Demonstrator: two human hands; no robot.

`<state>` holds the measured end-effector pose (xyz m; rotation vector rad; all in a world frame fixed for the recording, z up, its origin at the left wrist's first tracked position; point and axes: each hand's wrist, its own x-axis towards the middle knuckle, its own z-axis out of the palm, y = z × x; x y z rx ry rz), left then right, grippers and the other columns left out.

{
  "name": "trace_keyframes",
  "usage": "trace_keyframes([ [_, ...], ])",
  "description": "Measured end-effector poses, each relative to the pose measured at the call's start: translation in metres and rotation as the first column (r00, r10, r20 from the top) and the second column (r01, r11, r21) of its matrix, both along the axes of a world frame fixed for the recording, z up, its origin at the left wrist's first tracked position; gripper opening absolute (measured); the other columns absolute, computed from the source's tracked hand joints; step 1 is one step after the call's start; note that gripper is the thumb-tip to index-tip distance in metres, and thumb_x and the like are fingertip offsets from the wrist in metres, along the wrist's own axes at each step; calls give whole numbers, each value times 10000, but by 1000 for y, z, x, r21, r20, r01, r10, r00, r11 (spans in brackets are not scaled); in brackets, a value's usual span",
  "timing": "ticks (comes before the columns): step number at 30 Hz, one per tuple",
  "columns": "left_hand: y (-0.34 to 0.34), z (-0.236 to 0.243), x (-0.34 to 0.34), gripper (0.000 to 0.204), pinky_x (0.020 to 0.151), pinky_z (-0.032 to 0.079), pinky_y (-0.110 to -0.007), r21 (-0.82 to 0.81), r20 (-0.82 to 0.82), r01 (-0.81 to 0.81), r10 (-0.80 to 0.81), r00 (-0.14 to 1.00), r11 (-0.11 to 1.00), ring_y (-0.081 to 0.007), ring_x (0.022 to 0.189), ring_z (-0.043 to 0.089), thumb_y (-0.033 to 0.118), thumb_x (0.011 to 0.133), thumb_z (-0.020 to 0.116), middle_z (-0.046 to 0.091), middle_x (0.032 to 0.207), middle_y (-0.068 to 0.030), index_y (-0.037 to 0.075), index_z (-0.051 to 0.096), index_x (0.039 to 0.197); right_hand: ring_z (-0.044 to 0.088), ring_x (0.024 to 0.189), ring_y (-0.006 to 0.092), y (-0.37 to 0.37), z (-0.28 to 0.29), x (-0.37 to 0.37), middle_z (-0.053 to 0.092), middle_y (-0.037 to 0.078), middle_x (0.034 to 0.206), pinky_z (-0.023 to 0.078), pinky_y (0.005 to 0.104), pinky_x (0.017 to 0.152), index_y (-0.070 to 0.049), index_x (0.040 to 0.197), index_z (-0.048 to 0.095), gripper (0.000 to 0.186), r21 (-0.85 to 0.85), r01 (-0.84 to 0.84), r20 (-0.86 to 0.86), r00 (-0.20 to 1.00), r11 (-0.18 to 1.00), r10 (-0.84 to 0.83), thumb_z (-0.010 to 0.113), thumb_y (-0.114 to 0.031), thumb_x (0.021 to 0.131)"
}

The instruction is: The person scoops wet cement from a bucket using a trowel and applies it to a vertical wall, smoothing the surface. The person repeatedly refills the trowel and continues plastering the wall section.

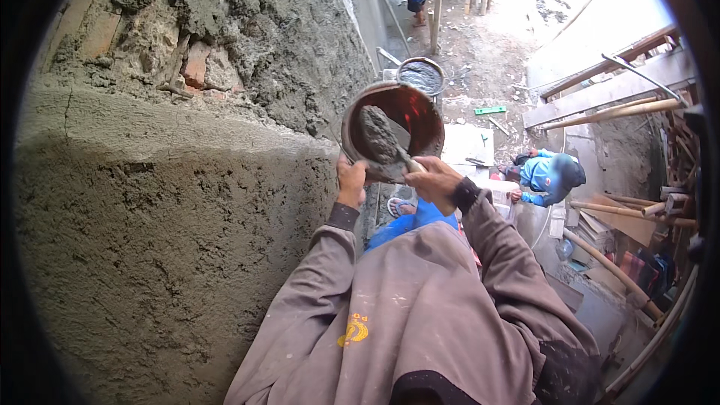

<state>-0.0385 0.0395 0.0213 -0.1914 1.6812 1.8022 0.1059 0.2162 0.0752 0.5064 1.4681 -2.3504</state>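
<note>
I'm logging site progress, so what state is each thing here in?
Left hand: gripping nearer bucket.
Right hand: gripping trowel.
Trowel: loaded with grey mortar.
Nearer bucket: tilted, open.
Farther bucket: open, holding grey mix.
Upper wall: rough, brick exposed.
Lower wall: coated, pitted.

Bucket (430, 124) reddish-brown inside; mortar (379, 135) grey. Shirt (420, 285) taupe, cuffs (343, 217) dark, emblem (354, 331) yellow. Trousers (388, 232) bright blue. Wall (187, 217) mottled grey, brick (196, 64) orange-red. Flat strip (490, 110) green. Co-worker's top (535, 174) light blue.

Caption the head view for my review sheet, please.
Beside a partly plastered wall, the left hand holds a bucket; the right hand grips a trowel heaped with mortar.
</note>
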Motion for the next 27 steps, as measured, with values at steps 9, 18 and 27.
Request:
trace_keyframes([
  [9,-86,-62,63,547,601,565,-473,-284,288,-64,149,946,957,-264,844,598,26,705,567,534,1000,-126,82,383,1217,534,461,133,-28,-24,-5,540,36,664,442,283,409,-49,980,530,184,45,402,36,914,915,-403,628,-149,861],
  [18,-166,-77,124,528,631,557,-455,-340,251,-164,258,933,926,-263,893,610,57,724,631,537,1017,-122,75,461,1223,588,841,463,-173,-71,-183,582,270,870,478,507,749,14,1041,434,357,672,391,-129,898,629,-420,579,-188,785],
  [27,-176,-81,125,633,686,585,-462,-267,376,-254,343,861,930,-297,867,634,48,704,593,538,1094,-168,64,349,1288,641,739,385,-116,-129,-155,624,206,796,528,454,667,1,959,512,291,603,345,102,861,719,-499,632,-199,785],
])
